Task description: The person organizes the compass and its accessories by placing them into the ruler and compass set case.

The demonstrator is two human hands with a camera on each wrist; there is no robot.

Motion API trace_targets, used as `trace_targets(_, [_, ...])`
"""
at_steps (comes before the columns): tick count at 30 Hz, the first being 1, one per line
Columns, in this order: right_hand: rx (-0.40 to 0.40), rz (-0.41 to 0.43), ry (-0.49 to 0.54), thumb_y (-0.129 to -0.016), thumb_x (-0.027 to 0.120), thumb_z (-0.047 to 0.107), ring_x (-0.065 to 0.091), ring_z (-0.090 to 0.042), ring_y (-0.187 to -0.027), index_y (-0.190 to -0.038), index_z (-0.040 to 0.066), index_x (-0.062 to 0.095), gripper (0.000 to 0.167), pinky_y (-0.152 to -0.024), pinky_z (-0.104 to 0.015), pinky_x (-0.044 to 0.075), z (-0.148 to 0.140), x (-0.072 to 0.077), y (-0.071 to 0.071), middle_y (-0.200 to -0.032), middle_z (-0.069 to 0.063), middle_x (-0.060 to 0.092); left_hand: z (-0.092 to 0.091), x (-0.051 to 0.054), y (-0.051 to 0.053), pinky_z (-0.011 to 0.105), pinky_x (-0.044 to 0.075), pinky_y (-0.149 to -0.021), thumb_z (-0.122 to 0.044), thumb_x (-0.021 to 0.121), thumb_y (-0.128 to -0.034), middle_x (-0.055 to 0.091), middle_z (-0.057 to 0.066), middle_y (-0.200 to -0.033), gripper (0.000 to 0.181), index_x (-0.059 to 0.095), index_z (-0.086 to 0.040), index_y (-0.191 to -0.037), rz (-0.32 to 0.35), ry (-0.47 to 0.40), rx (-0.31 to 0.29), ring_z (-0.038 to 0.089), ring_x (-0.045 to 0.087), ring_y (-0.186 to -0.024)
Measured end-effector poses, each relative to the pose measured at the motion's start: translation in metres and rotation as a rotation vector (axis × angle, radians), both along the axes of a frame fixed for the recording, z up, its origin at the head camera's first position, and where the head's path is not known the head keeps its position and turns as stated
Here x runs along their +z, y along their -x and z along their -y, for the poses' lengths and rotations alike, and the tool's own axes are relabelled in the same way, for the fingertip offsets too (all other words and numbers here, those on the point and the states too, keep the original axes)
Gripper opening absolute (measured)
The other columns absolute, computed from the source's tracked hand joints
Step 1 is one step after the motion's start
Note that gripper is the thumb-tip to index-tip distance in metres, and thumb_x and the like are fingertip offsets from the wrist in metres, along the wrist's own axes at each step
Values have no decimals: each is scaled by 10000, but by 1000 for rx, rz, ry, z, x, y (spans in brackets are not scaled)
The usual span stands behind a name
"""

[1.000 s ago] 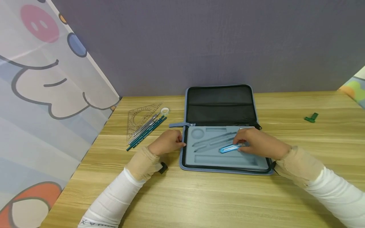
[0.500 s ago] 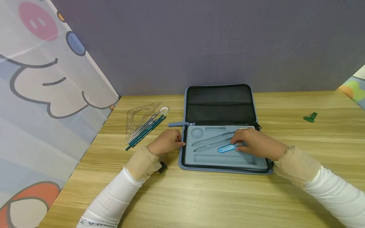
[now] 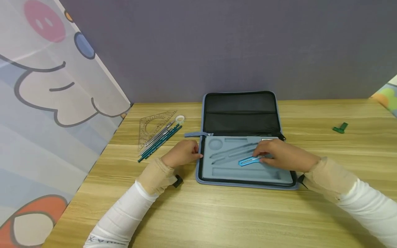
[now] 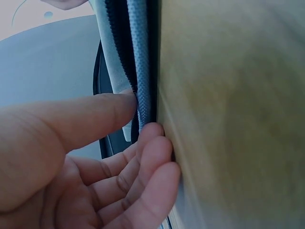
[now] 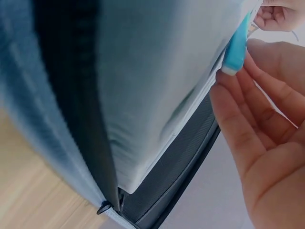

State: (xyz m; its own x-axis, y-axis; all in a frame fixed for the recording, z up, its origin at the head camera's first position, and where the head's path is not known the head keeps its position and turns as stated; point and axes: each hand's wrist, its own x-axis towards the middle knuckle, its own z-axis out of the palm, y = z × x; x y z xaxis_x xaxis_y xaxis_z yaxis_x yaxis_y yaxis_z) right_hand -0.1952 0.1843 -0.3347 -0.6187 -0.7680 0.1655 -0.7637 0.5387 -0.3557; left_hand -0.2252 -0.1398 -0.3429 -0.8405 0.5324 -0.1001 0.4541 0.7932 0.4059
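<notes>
A blue zip case (image 3: 199, 172) lies unfolded on the table, with a grey foam insert (image 3: 229, 165) of shaped hollows in its near half. At its left edge my left hand (image 3: 182, 154) pinches the rim, the thumb on the zip side and the fingers curled against the outside, as the left wrist view shows. My right hand (image 3: 280, 155) is over the insert's right part and holds a small light-blue utility knife (image 3: 248, 161) by its right end, between thumb and fingers. In the right wrist view the knife (image 5: 236, 50) lies close against the foam.
To the left lie a clear set square (image 3: 145, 129), a roll of tape (image 3: 180, 119), and several dark-green pencils (image 3: 162, 142) beside silver compasses (image 3: 156, 137). A small green object (image 3: 340, 128) is at the far right. A grey partition (image 3: 242, 48) stands behind the table.
Both hands keep nearly the same places, and the utility knife stays in the right hand's fingers over the insert. The head view shifts slightly.
</notes>
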Motion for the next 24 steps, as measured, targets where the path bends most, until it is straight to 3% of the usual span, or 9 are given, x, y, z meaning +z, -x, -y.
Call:
trace_targets(8, [69,-52,27,-770,698,-83,600,-93,-812,-932,81,703,230,-663,-261,509,-2,-2,3,-920,20,649,-1,1,0,215,331,-527,-168,679,-875,475,-7,-627,208,554,-52,-756,-2,8,2,93,394,-510])
trace_targets(15, [31,-28,7,-784,694,-70,602,-88,-808,-916,100,696,215,-669,-262,513,0,-1,3,-911,31,645,0,0,1,208,324,-520,-169,679,-875,461,-19,-614,212,552,-55,-749,12,6,4,84,385,-501])
trace_targets(24, [35,-94,8,-754,717,-75,585,-69,-773,-852,101,685,204,-654,-253,505,4,-7,3,-853,46,626,0,0,0,209,327,-520,-175,680,-875,466,-18,-617,209,555,-56,-757,5,8,1,84,388,-504])
